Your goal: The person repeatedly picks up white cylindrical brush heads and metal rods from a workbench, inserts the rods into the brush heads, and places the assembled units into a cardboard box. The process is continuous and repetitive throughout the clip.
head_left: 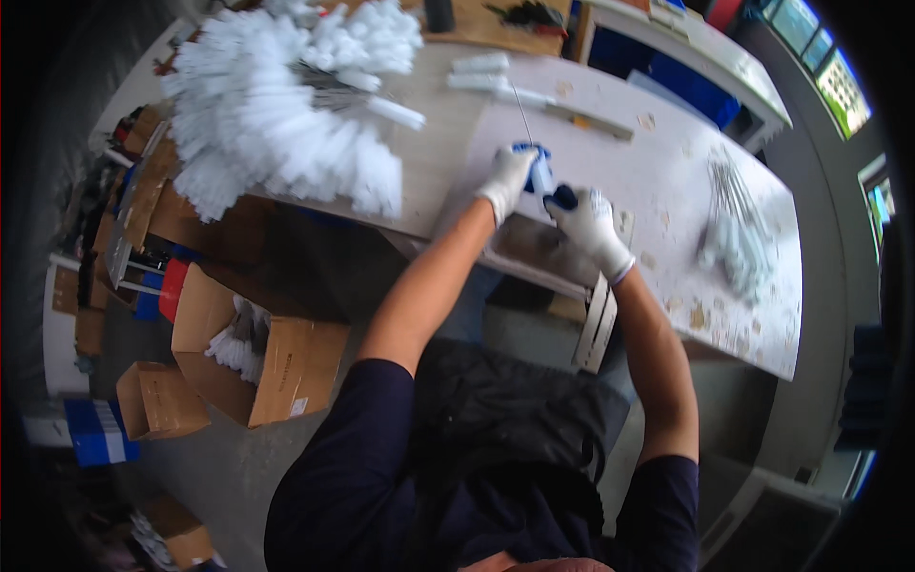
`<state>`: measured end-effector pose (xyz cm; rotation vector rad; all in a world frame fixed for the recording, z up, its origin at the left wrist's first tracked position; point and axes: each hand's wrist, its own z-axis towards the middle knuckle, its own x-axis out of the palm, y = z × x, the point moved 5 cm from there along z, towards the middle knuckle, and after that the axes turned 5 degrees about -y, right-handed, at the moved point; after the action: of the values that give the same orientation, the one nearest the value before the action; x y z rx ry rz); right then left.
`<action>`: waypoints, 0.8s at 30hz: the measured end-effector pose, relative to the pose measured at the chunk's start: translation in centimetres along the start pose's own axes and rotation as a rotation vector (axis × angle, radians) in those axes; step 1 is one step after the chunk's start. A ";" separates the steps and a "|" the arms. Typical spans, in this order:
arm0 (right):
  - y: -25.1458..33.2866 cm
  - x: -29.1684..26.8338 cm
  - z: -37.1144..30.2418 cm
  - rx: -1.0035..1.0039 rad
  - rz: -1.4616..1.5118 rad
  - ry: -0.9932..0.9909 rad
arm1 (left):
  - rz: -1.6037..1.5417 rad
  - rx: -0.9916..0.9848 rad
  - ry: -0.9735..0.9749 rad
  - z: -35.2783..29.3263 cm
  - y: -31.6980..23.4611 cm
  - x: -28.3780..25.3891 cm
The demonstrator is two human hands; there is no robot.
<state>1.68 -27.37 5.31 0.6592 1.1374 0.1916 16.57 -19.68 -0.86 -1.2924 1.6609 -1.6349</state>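
Head view: the pale workbench (696,191) spreads out before me, its top scuffed and spotted with worn patches toward the right. On its left part sits a big heap of white, fluffy-looking pieces (276,124), fanned round in a curve, with thin grey stems showing at its inner side. Down on the left, below bench level, an open cardboard box (297,367) holds more white pieces (238,343), and a smaller open carton (167,405) stands just beside it. Toward the bench's right end lies a loose bundle of stemmed pieces (739,238), pale heads toward me and wires pointing away. A grey metal plate (534,246) is at the near edge, right under my hands, and a narrow strip (596,124) lies beyond them. My left hand (515,179), in a white glove with blue fingers, is closed on a slim white piece (541,178) above the bench, between my two hands. My right hand (588,224), gloved alike, has its fingers curled close by the piece's near end; I cannot tell whether they grip it. Thinnest of all, a wire (522,110) slants up and away from my left fingers.
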 end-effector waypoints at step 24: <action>-3.8 0.1 -2.4 0.144 0.158 0.135 | 0.130 -0.087 0.208 -1.8 1.7 3.8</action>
<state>-1.11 -29.46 2.42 0.8760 1.2373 0.2944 12.89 -22.31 -1.08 -1.0581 1.9154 -1.6826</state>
